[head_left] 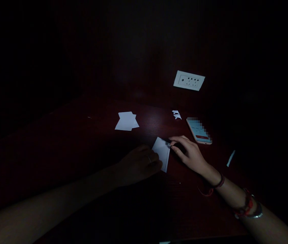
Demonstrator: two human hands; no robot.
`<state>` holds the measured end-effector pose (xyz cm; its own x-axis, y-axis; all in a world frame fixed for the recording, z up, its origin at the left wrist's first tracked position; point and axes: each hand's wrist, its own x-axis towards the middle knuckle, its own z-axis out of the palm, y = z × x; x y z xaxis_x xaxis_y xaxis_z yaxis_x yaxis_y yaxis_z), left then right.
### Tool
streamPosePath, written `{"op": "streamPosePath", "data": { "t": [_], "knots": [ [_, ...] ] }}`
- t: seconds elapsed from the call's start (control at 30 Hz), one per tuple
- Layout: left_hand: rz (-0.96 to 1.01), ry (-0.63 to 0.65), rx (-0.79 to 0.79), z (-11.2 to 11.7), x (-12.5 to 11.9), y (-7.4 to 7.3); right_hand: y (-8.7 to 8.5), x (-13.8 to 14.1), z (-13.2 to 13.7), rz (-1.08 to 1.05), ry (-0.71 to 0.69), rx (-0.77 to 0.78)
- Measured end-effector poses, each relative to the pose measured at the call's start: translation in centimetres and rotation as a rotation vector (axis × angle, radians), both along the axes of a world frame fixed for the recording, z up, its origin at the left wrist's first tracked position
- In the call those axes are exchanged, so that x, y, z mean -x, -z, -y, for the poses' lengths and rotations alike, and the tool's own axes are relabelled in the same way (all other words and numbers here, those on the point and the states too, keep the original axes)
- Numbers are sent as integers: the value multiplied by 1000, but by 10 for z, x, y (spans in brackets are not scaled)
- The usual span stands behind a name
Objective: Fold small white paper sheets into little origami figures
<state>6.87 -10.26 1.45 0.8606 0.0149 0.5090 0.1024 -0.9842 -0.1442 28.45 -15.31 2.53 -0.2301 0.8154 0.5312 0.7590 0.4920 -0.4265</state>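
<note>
A small piece of white paper (163, 154) lies in front of me on the dark red table, with a crease line along its right side. My left hand (144, 162), in deep shadow and wearing a ring, has its fingers curled over the paper's left and lower edge. At the paper's upper right corner, my right hand (188, 152) pinches the edge between thumb and index finger. Bracelets circle the right wrist and forearm. The left fingertips are partly hidden by the dark.
Overlapping white paper pieces (126, 121) lie further back, left of centre. Torn paper scraps (176, 114) and a lit phone (198, 131) sit beyond my right hand. A thin paper strip (230, 158) lies at the right. Behind is a wall socket (189, 80).
</note>
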Motion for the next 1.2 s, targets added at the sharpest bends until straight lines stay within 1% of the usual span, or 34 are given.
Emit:
{"op": "streamPosePath", "data": {
  "t": [0.03,0.07,0.1,0.2,0.23,0.27,0.3,0.33,0.37,0.43,0.5,0.6,0.7,0.83,0.93,0.97,1.07,1.2],
  "knots": [
    [-42,-13,-15,5,-2,1,3,-1,-3,-22,25,43],
    [-74,-15,1,10,-3,2,5,-3,-6,-43,42,90],
    [-83,22,37,14,-5,4,8,-4,-8,-63,51,137],
    [-44,147,277,18,-6,8,15,-6,-13,-105,56,252],
    [-13,161,359,16,-5,10,16,-7,-14,-117,60,271],
    [31,145,417,12,-5,11,17,-7,-14,-129,64,284],
    [54,87,450,8,-4,12,17,-7,-14,-144,68,295],
    [120,1,438,3,-4,13,17,-8,-14,-161,72,305],
    [164,-73,383,-2,-4,15,17,-8,-14,-178,76,315],
    [111,-155,282,-10,-5,19,17,-9,-14,-210,86,329],
    [17,-171,235,-13,-7,22,16,-10,-15,-236,96,346],
    [-50,-198,243,-11,-8,25,14,-11,-19,-239,108,395],
    [-39,-218,258,-8,-8,24,9,-8,-28,-174,126,453],
    [-57,-239,266,-7,-8,23,-4,6,-48,-47,170,550],
    [-89,-250,287,-8,-8,22,-11,18,-63,0,185,701],
    [-96,-252,295,-8,-8,21,-13,21,-67,6,186,729],
    [-92,-264,310,-7,-7,21,-16,27,-73,16,193,787],
    [-70,-264,306,-6,-7,22,-20,32,-73,32,215,826]
  ]
}}
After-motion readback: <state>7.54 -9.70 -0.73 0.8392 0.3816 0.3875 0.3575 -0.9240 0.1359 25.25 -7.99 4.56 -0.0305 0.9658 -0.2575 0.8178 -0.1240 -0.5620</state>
